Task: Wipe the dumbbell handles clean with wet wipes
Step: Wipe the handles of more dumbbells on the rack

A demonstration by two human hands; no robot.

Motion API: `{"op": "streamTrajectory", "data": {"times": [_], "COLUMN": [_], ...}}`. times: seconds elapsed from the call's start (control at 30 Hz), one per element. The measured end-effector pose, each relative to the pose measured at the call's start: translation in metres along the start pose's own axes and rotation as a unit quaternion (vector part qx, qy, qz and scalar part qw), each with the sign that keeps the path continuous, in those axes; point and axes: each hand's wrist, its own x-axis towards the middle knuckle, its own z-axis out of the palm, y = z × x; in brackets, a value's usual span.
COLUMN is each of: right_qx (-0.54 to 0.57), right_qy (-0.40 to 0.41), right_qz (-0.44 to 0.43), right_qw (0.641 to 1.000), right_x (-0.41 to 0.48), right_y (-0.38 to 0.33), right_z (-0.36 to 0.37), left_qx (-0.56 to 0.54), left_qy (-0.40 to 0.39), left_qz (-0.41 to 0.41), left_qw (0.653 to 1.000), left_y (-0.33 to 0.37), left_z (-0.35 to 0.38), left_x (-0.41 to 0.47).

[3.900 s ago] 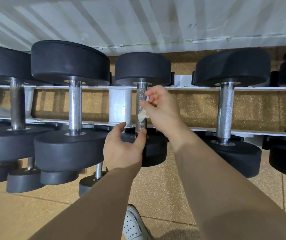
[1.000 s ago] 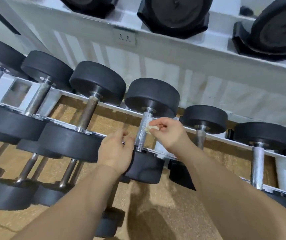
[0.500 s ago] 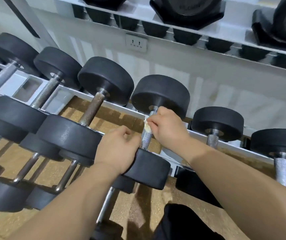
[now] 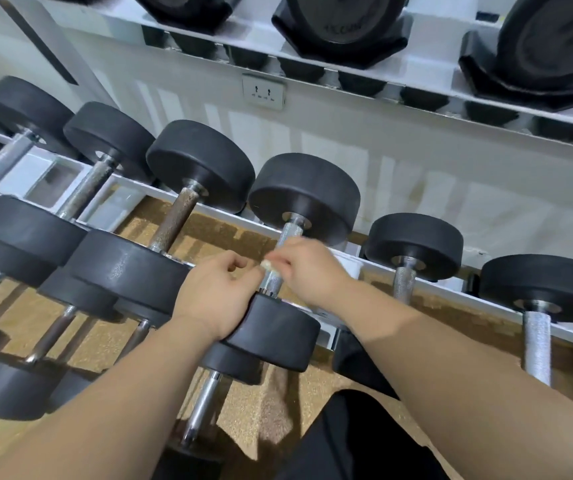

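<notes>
A black round-headed dumbbell lies across the white rack rails at the middle. Its knurled steel handle runs toward me to the near head. My right hand pinches a small crumpled wet wipe against the handle's middle. My left hand sits at the near head's left edge, fingers curled beside the lower end of the handle. The part of the handle under the wipe is hidden.
More dumbbells line the rack on both sides, one with a rusty brown handle just left. An upper shelf carries hex dumbbells. A wall socket is behind. Smaller dumbbells lie below on the cork-coloured floor.
My right hand and the wipe have slid down the handle from under the far head to its middle. The left hand stays at the near head. The view has tilted up a little.
</notes>
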Motion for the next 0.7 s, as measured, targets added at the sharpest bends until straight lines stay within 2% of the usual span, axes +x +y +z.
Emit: {"op": "streamTrajectory", "data": {"times": [0.07, 0.1, 0.23, 0.33, 0.47, 0.53, 0.6, 0.7], "right_qx": [-0.032, -0.043, -0.033, -0.030, -0.012, -0.031, -0.043, -0.052], "right_qy": [-0.084, -0.090, 0.034, 0.060, -0.057, -0.081, -0.034, 0.082], "right_qz": [-0.064, -0.073, 0.013, 0.025, -0.103, -0.126, -0.100, 0.014], "right_qw": [0.994, 0.992, 0.999, 0.997, 0.993, 0.988, 0.993, 0.995], "right_x": [-0.007, -0.005, 0.020, 0.021, -0.013, -0.009, 0.005, 0.024], "right_y": [-0.003, -0.002, 0.018, 0.017, 0.006, 0.010, 0.018, 0.027], "right_z": [0.000, -0.003, -0.018, -0.011, 0.005, 0.002, -0.003, -0.009], "left_qx": [0.001, 0.002, 0.004, 0.001, -0.007, -0.008, -0.008, -0.010], "left_qy": [-0.001, 0.000, 0.001, 0.001, 0.001, 0.001, -0.002, -0.002], "left_qz": [0.009, 0.010, 0.005, -0.002, -0.002, -0.002, -0.001, 0.002], "left_qw": [1.000, 1.000, 1.000, 1.000, 1.000, 1.000, 1.000, 1.000], "left_y": [-0.001, -0.001, -0.002, -0.002, -0.002, -0.002, -0.003, -0.002], "left_z": [0.001, 0.000, 0.002, 0.002, 0.002, 0.002, 0.002, 0.001], "left_x": [0.002, 0.002, 0.003, 0.003, 0.002, 0.002, 0.002, 0.002]}}
